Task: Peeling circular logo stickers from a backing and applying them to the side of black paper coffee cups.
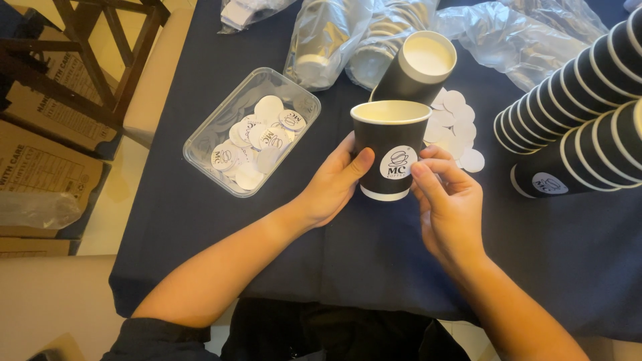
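Two hands meet on one black paper cup [390, 144] held upright above the dark table [200, 200], right of a clear tray [200, 150] of round stickers. My left hand [332, 185] wraps its grip around the cup's side. My right hand [449, 200] presses fingertips on its round white sticker [398, 162]; stacked black cups [582, 107] lie at far right.

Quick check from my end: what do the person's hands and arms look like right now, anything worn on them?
Both hands are bare: no gloves, rings, watch or bracelets show on the left hand or the right hand. Forearms are uncovered up to the elbows. A dark sleeve, black or near it, begins at the left upper arm by the frame's bottom edge. The right arm's sleeve is out of view.
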